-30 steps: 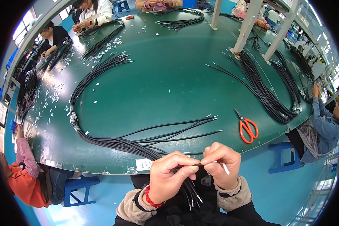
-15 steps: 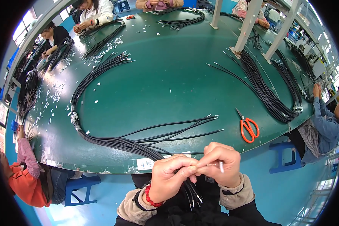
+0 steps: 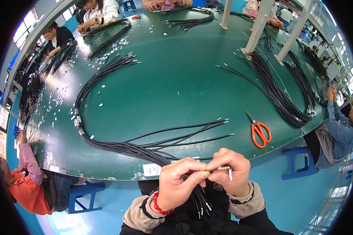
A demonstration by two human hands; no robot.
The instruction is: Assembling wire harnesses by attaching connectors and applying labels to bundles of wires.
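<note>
My left hand [image 3: 180,184] and my right hand [image 3: 230,172] meet just below the near edge of the green table [image 3: 176,78]. Together they pinch the end of a thin black cable [image 3: 202,197], whose small white tip [image 3: 227,169] sticks out by my right fingers. More ends of the same black cable bundle [image 3: 117,147] hang down under my hands over my lap. The bundle runs left along the table edge and curves up the table. A red bead bracelet [image 3: 157,203] is on my left wrist.
Orange-handled scissors [image 3: 259,131] lie on the table to the right. Another thick cable bundle [image 3: 278,94] curves along the right side. White scraps [image 3: 59,98] litter the left. Other people sit around the table, with blue stools [image 3: 298,160] below.
My hands have stayed at the table edge; the fingers have shifted slightly along the cable end and the white tip now sits a little lower by my right fingers.
</note>
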